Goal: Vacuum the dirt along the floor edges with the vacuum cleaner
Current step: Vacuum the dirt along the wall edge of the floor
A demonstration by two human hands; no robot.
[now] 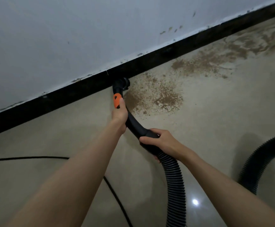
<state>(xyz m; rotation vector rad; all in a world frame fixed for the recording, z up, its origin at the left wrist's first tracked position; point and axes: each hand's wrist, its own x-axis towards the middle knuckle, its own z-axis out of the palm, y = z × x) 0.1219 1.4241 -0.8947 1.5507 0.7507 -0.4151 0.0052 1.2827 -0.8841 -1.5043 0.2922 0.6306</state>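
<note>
Head view: left hand (119, 114) wrapped round vacuum wand (130, 118) just behind orange slider (117, 101); right hand (159, 141) gripping the cuff where ribbed hose (174, 185) joins. Nozzle (121, 84) against black skirting (158, 56), brown dirt (154, 97) just beside it on floor (215, 122).

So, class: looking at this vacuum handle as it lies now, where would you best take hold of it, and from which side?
Grip the rigid curved handle, not the ribbed hose, which looks flexible. Come from above, as both hands do: left hand near the orange slider to steer the nozzle at the black skirting, right hand on the cuff where the hose joins.
</note>
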